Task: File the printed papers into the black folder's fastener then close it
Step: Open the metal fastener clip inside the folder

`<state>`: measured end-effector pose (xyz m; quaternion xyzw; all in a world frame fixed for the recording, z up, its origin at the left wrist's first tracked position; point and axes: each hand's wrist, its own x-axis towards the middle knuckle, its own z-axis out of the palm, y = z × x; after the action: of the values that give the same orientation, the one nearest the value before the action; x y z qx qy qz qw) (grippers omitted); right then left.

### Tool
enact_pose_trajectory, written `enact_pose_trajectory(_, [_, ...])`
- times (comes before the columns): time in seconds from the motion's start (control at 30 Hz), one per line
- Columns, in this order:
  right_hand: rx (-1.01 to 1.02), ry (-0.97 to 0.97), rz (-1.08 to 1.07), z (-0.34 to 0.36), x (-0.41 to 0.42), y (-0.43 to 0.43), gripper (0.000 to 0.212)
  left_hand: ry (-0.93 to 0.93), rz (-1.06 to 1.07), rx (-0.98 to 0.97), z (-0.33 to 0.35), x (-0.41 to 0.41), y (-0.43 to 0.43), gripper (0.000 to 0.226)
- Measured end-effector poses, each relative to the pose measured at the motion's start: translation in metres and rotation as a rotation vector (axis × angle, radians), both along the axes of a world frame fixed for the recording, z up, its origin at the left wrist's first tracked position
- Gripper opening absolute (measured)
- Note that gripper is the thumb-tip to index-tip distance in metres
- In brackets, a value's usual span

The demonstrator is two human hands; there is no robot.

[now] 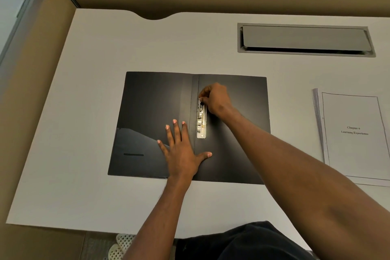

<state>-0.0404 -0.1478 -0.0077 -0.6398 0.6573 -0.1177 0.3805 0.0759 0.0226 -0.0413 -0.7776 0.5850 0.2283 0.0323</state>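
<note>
The black folder [147, 112] lies open and flat on the white desk [95, 48]. A metal fastener [201, 121] runs along the right side of its spine. My left hand [182, 152] presses flat on the folder across the spine, fingers spread. My right hand [214, 98] pinches the far end of the fastener with its fingertips. The stack of printed papers [354, 137] lies on the desk to the right of the folder, with a title page on top and punched holes along its left edge.
A grey cable hatch [306, 39] is set into the desk at the back right. The desk's back edge has a curved cutout [155, 16]. A brown partition stands behind and to the left. My dark clothing shows at the bottom edge.
</note>
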Motion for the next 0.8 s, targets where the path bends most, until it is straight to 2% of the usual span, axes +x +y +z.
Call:
enact_pose_trajectory(0.23, [-0.04,0.003,0.084,0.015,-0.003,0.009,0.028,0.0,-0.026,-0.048,0.004,0.001,0.007,0.128])
enact_pose_trajectory(0.47, [-0.204,0.001,0.14,0.022,-0.034,0.043,0.046,0.094,0.008,-0.153,0.025,-0.016,0.016,0.089])
enact_pose_trajectory(0.67, [-0.221,-0.155,-0.065,0.023,-0.106,0.071,0.038,0.234,0.139,-0.377,0.049,-0.056,0.018,0.057])
enact_pose_trajectory(0.8, [-0.25,-0.16,-0.209,0.027,-0.189,0.091,0.034,0.399,0.191,-0.398,0.053,-0.103,0.011,0.056])
